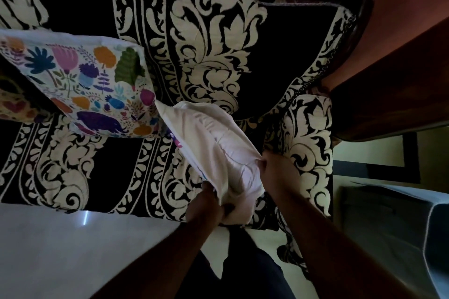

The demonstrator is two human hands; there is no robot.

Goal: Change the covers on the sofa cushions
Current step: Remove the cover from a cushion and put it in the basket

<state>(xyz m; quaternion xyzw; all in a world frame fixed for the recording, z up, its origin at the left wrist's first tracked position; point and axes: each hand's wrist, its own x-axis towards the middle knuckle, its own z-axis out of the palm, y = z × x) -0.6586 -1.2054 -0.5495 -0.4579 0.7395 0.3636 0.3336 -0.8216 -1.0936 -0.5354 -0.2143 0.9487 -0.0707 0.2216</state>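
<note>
A white cushion cover (pixel 209 138), turned inside out with a little coloured print showing at its edge, lies over the front of the sofa seat. My left hand (pixel 206 204) grips its near open edge. My right hand (pixel 277 167) pinches the fabric on its right side. Pale bunched cloth (pixel 239 206) sits between my hands; whether it is the cushion inside the cover I cannot tell. A cushion with a colourful flower-print cover (pixel 92 87) lies on the seat to the left, its corner touching the white cover.
The sofa (pixel 213 51) has black-and-cream scroll-patterned upholstery, with an armrest (pixel 308 143) at right. A dark wooden piece (pixel 388 85) stands beyond the armrest. A grey box-like object (pixel 398 223) sits on the floor at right. Pale floor (pixel 73 245) spreads at lower left.
</note>
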